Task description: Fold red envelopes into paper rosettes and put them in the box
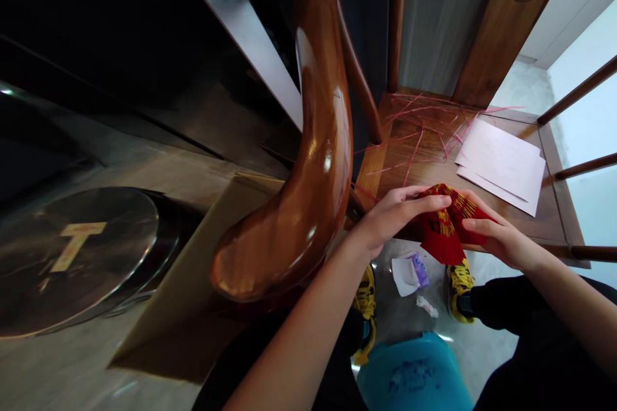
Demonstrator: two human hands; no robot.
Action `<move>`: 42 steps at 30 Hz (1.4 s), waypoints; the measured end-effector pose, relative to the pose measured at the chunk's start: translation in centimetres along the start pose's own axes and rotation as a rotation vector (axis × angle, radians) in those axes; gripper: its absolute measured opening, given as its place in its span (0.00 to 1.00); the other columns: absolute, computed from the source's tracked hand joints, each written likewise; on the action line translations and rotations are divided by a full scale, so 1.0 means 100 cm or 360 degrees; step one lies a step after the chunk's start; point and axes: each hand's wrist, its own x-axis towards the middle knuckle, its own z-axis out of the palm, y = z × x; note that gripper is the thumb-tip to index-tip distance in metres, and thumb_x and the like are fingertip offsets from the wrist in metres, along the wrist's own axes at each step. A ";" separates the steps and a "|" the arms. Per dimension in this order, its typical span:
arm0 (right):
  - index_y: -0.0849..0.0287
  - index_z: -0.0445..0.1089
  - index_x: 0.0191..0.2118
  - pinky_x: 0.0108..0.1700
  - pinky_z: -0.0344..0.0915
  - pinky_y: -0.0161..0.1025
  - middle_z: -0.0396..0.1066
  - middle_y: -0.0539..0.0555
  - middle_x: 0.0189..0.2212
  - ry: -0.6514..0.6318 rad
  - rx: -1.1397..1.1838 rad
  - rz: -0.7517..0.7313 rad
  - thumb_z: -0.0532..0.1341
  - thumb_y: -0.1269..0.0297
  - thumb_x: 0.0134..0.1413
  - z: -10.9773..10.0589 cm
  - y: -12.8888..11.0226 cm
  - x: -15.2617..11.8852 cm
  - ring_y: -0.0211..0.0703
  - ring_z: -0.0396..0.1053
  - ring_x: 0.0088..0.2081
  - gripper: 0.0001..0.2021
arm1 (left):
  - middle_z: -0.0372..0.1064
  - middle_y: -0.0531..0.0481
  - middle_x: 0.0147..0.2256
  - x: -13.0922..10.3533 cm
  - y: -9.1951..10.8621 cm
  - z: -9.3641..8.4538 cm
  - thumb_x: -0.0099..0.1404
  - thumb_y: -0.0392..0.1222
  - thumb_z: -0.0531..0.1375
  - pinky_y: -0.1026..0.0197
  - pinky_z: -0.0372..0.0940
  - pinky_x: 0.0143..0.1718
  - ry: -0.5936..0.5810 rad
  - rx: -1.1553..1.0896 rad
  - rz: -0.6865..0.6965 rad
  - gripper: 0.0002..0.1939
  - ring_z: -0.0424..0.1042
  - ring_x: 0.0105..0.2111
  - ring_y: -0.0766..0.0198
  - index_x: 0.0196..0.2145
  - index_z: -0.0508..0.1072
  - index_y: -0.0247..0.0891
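Head view: with left hand and right hand, clamping red paper right of centre in the frame, perhaps risking creases from an uneven squeeze, a snag on pink strands at upper right, or, through a loosened grip, a drop to the floor at lower right.

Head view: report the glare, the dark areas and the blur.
In the head view, highlights streak the glossy wooden armrest; in the head view, the upper left is near-black, while the wall at right is bright; in the head view, the round dark top looks smeared, but the gold-marked red folded piece is fairly distinct.
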 end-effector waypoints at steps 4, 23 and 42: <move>0.41 0.66 0.66 0.64 0.72 0.56 0.75 0.53 0.62 0.0067 -0.0135 -0.0124 0.67 0.52 0.63 -0.006 0.003 0.004 0.57 0.74 0.62 0.27 | 0.82 0.46 0.43 -0.001 0.000 -0.002 0.53 0.54 0.78 0.57 0.66 0.52 0.0012 0.0003 -0.0023 0.23 0.76 0.46 0.58 0.42 0.84 0.39; 0.52 0.77 0.52 0.44 0.80 0.48 0.83 0.55 0.44 0.0430 -0.0957 -0.0697 0.71 0.47 0.61 0.011 -0.018 0.000 0.50 0.81 0.41 0.19 | 0.82 0.46 0.43 0.002 -0.006 0.000 0.57 0.51 0.75 0.56 0.66 0.56 -0.0030 0.0064 -0.0051 0.17 0.77 0.47 0.57 0.40 0.83 0.39; 0.52 0.74 0.51 0.39 0.71 0.44 0.79 0.55 0.39 0.0599 -0.2220 -0.1269 0.55 0.63 0.76 -0.030 -0.014 0.002 0.47 0.77 0.38 0.10 | 0.79 0.44 0.59 0.004 -0.004 -0.003 0.66 0.33 0.58 0.45 0.62 0.69 0.0262 0.1346 0.0342 0.24 0.74 0.63 0.45 0.56 0.83 0.44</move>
